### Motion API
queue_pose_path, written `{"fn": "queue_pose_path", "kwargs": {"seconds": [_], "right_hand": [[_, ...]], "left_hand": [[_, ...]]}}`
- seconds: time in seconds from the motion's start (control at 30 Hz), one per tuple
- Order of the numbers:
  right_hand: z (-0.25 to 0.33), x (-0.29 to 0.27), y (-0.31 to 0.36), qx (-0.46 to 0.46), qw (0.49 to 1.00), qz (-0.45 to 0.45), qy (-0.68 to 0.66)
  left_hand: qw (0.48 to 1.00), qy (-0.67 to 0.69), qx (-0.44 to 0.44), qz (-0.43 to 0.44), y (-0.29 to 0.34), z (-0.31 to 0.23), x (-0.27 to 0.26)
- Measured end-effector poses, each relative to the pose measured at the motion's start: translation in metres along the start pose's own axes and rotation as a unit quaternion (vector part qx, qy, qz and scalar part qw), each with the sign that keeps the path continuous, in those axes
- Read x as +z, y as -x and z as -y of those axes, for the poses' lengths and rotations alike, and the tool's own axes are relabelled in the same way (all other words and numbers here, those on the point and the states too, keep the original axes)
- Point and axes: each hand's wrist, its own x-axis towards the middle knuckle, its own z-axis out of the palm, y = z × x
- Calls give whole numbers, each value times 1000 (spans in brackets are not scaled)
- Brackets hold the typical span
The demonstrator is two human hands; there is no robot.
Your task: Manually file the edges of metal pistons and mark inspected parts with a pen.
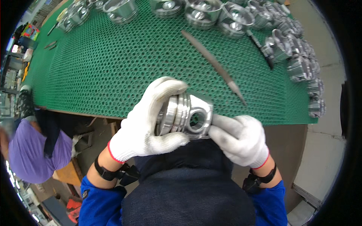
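Here, the knit-gloved left hand (144, 122) clasps a shiny metal piston (181, 113), grooved around and pierced by a round bore, at the near edge of the green perforated mat (124, 67). The right hand (241, 139) rests bent fingers against the piston; whether they pinch it, I cannot tell.

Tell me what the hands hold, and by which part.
A metal piston: the left hand grips its ring-grooved end; the right hand appears to touch the pin-bore end.

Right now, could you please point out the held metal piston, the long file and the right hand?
Metal piston (183, 113), head view: on its grooved side.
Long file (215, 63), head view: mid-body.
Right hand (242, 139), head view: middle of the white glove.
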Motion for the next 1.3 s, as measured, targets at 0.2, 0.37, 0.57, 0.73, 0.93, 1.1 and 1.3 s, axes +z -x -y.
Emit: {"fn": "queue_pose_path", "kwargs": {"seconds": [0.2, 0.37, 0.57, 0.73, 0.93, 1.1, 1.3], "right_hand": [[9, 12, 20, 20, 977, 213, 18], [-24, -45, 68, 212, 966, -150, -2], [-141, -180, 200, 582, 748, -149, 284], [-185, -209, 237, 671, 651, -324, -140], [-198, -209, 247, 601, 577, -476, -282], [-194, -191, 230, 523, 580, -536, -320], [-94, -164, 199, 470, 602, -516, -388]], "left_hand": [[901, 335, -249, -121, -17, -4, 1], [858, -357, -152, -336, 33, 55, -74], [810, 254, -160, -505, 150, 181, -265], [854, -74, -245, -453, 186, 219, -333], [796, -152, -218, -543, 120, 146, -226], [827, -223, -149, -494, 103, 82, -152], [933, -226, 31, -279, 86, 6, -74]]}}
